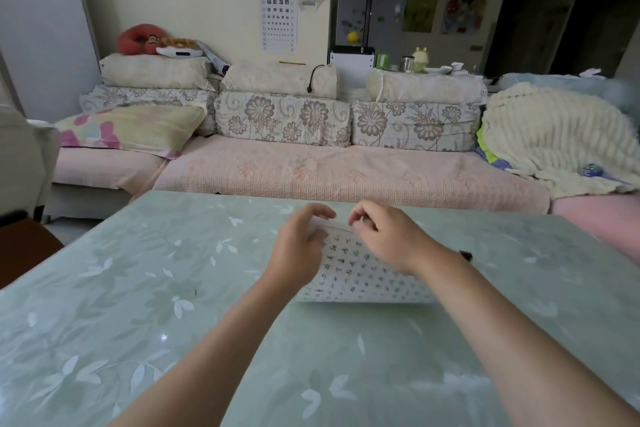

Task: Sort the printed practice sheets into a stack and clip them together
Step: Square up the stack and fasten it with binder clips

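Two bare arms show in the lower half of the frame. The left forearm (pixel 221 340) runs up from the bottom edge, left of centre, and the right forearm (pixel 519 322) from the lower right corner; both are uncovered from the frame edge to the wrist. The left hand (pixel 298 250) and right hand (pixel 388 239), near the centre, are bare too, with short, rounded fingers. A small dark speck (pixel 465 255) sits at the right wrist's outer edge; whether it is worn cannot be told.

I've got the sheets (pixel 363 277) flat on the green table (pixel 138 305). L hand (pixel 301 246) grips their far-left corner. R hand (pixel 384 239) is just beside it, fingers curled, grip unclear. Small black thing (pixel 465 255) by R wrist. Sofa (pixel 311 166) behind.
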The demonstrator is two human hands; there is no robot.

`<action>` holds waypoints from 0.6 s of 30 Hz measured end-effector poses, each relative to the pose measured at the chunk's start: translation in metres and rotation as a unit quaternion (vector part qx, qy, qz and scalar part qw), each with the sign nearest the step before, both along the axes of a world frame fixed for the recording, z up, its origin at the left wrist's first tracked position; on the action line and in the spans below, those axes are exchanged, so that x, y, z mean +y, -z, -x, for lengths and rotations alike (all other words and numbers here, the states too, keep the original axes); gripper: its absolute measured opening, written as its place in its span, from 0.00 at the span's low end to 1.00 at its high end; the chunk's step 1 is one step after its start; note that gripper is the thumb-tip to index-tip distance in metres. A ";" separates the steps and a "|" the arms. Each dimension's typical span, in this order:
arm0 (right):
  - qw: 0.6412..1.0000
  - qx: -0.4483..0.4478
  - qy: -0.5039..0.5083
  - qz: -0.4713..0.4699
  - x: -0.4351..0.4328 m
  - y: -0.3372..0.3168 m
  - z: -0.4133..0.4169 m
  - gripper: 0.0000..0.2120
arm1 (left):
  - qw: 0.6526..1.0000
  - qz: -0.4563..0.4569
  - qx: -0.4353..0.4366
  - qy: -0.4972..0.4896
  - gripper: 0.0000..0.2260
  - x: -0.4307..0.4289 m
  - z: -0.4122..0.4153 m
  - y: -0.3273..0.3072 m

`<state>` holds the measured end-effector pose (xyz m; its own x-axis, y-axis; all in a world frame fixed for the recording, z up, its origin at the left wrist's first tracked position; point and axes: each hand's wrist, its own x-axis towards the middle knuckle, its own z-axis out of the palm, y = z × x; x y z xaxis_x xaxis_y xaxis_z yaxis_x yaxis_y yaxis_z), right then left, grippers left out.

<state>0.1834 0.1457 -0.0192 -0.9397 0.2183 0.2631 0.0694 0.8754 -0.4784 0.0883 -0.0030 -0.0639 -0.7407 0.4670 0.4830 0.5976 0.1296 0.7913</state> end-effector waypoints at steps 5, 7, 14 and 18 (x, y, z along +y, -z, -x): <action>0.972 -0.037 0.064 -0.221 0.029 -0.005 -0.015 0.17 | 0.994 -0.083 -0.078 -0.007 0.15 -0.014 0.008 -0.008; 0.981 -0.027 0.038 -0.189 0.034 -0.006 -0.018 0.11 | 0.992 -0.092 -0.088 0.007 0.16 -0.020 0.007 -0.012; 0.982 0.047 0.018 -0.183 0.031 -0.035 -0.033 0.06 | 0.962 -0.101 -0.243 0.071 0.20 -0.041 0.001 -0.019; 0.971 0.048 0.023 -0.234 0.025 -0.014 -0.028 0.10 | 0.970 -0.056 -0.237 0.023 0.14 -0.034 -0.007 -0.003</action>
